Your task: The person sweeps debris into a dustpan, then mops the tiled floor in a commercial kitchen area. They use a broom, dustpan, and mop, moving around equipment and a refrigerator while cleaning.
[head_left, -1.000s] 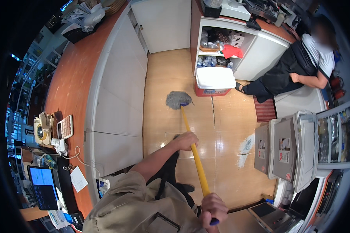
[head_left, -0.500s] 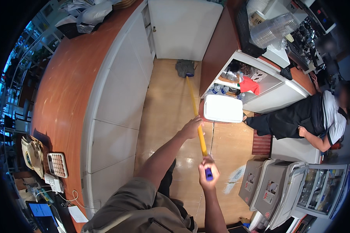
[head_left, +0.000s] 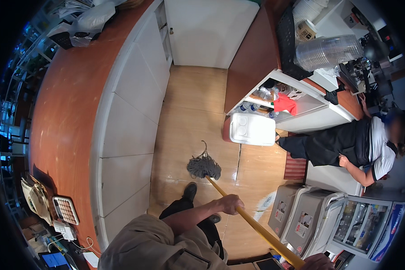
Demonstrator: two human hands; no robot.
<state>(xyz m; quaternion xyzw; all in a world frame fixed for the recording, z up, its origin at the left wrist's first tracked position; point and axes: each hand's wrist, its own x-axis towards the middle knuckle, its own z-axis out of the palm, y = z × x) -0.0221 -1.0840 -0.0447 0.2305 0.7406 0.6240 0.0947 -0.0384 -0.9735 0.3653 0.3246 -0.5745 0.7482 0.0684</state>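
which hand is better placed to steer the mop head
Likely the left hand: it grips the handle nearer the mop head, while the right hand is farther up, at the picture's lower edge.

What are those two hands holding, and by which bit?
A mop, by its yellow handle: left hand partway along, right hand near the top end.

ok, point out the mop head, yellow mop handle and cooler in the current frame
mop head (head_left: 204,167): head view, middle of the grey strands
yellow mop handle (head_left: 260,227): head view, shaft between the two hands
cooler (head_left: 254,129): head view, top of its white lid
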